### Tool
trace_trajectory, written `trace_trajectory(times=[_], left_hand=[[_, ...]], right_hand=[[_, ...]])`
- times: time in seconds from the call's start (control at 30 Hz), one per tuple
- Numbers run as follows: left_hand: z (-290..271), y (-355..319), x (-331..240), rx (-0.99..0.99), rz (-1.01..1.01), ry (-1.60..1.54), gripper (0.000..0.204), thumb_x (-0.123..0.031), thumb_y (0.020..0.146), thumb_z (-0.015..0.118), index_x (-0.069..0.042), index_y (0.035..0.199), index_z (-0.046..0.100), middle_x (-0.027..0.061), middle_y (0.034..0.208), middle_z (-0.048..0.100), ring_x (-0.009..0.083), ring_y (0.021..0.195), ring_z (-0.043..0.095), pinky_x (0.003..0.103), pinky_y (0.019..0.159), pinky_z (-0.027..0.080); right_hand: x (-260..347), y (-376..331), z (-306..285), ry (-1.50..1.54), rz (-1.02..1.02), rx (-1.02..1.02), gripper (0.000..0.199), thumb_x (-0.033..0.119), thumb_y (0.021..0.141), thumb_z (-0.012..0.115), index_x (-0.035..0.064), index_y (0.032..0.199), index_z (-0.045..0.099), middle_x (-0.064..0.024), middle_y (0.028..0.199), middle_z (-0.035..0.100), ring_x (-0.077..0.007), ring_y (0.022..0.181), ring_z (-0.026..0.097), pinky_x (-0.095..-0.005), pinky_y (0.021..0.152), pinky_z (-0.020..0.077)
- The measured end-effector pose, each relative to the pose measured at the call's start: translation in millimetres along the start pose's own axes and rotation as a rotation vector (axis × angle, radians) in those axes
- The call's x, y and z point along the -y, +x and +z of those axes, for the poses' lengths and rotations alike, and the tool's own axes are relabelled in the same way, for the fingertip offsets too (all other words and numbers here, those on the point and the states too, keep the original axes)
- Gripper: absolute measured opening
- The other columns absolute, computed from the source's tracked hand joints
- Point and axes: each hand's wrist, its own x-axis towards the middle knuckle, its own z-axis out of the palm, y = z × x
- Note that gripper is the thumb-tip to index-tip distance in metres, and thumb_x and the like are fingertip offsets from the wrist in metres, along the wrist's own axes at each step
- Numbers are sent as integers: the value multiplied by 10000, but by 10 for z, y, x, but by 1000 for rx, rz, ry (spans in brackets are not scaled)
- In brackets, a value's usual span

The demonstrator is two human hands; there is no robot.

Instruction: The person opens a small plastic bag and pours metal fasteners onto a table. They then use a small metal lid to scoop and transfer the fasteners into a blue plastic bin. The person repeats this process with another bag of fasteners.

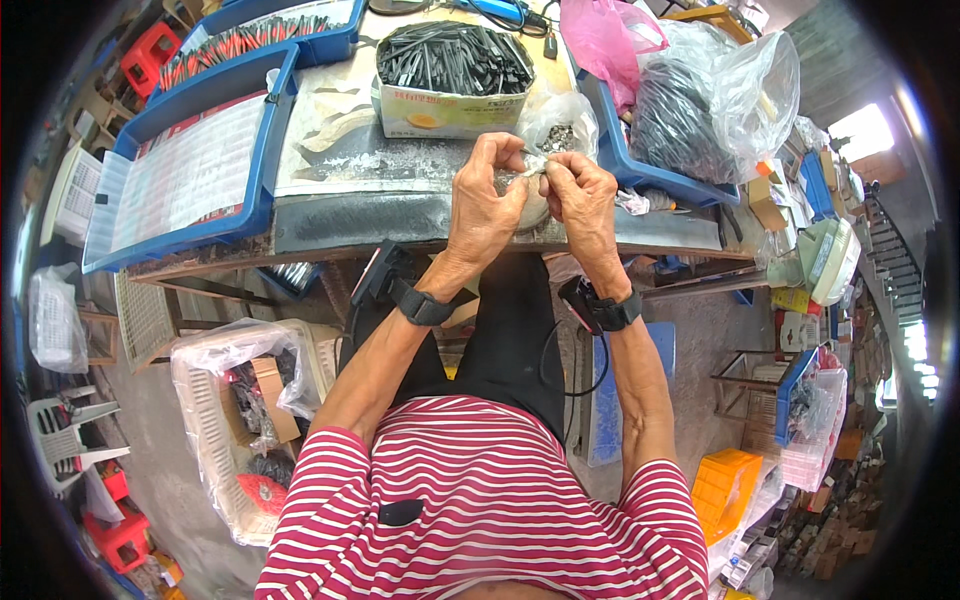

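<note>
My left hand and my right hand meet over the front edge of the workbench. Thumb and fingers of each pinch a small whitish scrap that looks like twisted thin plastic; its exact kind is too small to tell. Just behind the fingers lies a clear plastic bag with small metal-looking bits inside. Farther back stands a cardboard box heaped with thin black strips. A rounded greyish thing below the pinch is mostly hidden by my hands.
At the left sit blue trays, one with clear plastic sleeves, another with red and black slim pieces. A blue tray at the right bears a bag of black parts and a pink bag. A lined crate stands on the floor.
</note>
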Motion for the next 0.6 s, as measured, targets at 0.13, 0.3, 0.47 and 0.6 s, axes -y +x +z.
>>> trace_trajectory(times=[0.13, 0.3, 0.47, 0.6], left_hand=[[4, 11, 17, 20, -24, 3, 331, 51, 700, 575, 1, 1022, 516, 65, 860, 560, 143, 804, 565, 264, 723, 469], [-18, 26, 9, 73, -141, -161, 241, 22, 752, 588, -2, 984, 526, 48, 859, 576, 116, 784, 558, 242, 693, 465], [-99, 94, 27, 89, -253, -301, 181, -47, 828, 615, 4, 992, 555, 21, 857, 594, 70, 776, 560, 211, 717, 467], [-101, 98, 21, 67, -206, -178, 162, -68, 819, 642, 20, 944, 588, 35, 841, 627, 70, 750, 586, 205, 687, 482]], right_hand=[[11, 6, -31, 329, 113, 48, 103, 88, 891, 534, 0, 911, 584, 6, 654, 538, -19, 498, 404, -152, 423, 290], [-9, 49, -43, 276, 51, 68, 119, 109, 899, 539, 3, 931, 581, 5, 678, 545, -17, 510, 406, -153, 437, 293], [-3, 80, -24, 184, 27, 139, 139, 129, 909, 529, 8, 945, 588, 10, 684, 548, -18, 510, 403, -158, 440, 293], [0, 93, -5, 188, 46, 170, 156, 148, 914, 528, 7, 936, 593, 25, 668, 524, -9, 504, 372, -154, 437, 272]])
